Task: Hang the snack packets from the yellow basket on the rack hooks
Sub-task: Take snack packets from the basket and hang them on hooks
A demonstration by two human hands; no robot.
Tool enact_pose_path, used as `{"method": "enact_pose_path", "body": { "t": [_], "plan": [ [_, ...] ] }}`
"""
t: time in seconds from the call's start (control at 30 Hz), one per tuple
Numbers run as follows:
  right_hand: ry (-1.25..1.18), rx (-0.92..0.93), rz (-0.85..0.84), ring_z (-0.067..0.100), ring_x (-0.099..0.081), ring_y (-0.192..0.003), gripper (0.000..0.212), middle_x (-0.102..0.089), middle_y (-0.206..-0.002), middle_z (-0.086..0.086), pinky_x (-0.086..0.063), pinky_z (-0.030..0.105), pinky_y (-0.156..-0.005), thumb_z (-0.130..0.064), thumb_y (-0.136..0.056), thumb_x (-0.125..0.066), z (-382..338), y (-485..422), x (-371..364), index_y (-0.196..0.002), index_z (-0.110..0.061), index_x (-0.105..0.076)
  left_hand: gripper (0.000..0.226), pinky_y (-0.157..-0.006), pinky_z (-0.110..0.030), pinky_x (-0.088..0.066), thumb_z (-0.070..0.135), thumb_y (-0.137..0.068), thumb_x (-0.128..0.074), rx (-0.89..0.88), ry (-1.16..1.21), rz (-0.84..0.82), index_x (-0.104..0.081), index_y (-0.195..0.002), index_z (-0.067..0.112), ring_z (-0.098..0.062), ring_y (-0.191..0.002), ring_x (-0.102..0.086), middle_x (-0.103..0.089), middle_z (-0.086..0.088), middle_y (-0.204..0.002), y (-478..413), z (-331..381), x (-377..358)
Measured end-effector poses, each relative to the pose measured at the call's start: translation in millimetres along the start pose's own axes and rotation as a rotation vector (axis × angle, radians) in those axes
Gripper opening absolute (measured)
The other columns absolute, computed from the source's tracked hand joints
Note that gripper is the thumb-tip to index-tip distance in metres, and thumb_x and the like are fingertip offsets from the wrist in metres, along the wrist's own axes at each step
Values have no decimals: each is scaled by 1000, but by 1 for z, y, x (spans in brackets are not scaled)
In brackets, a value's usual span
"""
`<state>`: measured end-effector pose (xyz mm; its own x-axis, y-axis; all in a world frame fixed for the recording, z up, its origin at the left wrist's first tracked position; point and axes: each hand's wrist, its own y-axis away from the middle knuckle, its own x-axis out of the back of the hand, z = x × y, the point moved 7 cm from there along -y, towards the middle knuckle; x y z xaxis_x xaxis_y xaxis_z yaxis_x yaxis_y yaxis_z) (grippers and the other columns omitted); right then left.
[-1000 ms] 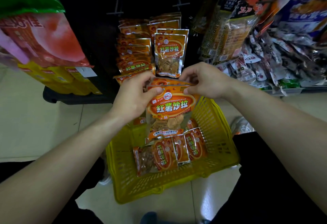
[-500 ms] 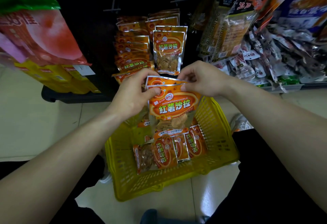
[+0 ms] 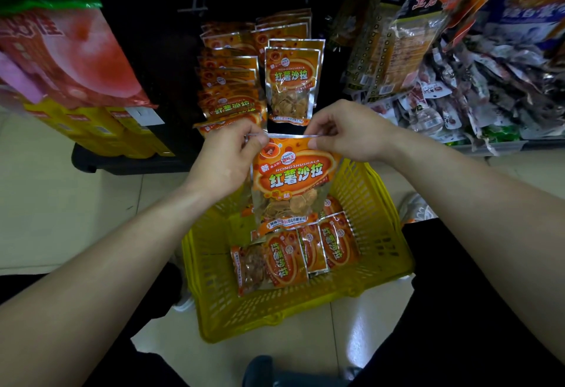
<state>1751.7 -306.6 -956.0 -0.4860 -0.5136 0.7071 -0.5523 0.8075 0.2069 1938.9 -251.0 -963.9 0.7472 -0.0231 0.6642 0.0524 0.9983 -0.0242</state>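
Both hands hold one orange snack packet upright by its top edge above the yellow basket: the left hand pinches the top left corner, the right hand pinches the top right corner, fingers curled on the seal. The packet hangs in front of the dark rack, just near of the hung packets of the same kind, which sit in overlapping rows at the far centre. More packets in the basket lie flat on its floor on the pale tiled floor.
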Motion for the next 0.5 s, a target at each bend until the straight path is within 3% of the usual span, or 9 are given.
{"method": "enact_pose_path", "body": {
  "t": [0.2,0.37,0.5],
  "plan": [
    [21,15,-12,3,-65,-80,4,-71,-85,-7,-51,24,-71,-23,-89,-72,-2,0,0,-92,-22,-74,11,-63,-16,-45,31,-102,-52,24,-6,-5,-59,-94,28,2,-84,-62,-62,19,-86,0,-1,-1],
    [26,27,-34,1,-62,-76,6,-69,-83,-9,-48,21,-70,-19,-88,-72,-3,0,-1,-93,-23,-73,13,-63,-25,-53,33,-101,-54,46,15,-6,-62,-94,27,-5,-83,-66,-63,16,-86,0,-1,-1],
    [29,37,-77,0,-63,-78,14,-68,-86,-11,-45,13,-65,-15,-90,-67,-7,0,-7,-95,-28,-70,11,-60,-19,-49,34,-101,-54,23,-7,6,-61,-94,28,2,-79,-63,-61,21,-82,2,-1,-2]
  ]
}}
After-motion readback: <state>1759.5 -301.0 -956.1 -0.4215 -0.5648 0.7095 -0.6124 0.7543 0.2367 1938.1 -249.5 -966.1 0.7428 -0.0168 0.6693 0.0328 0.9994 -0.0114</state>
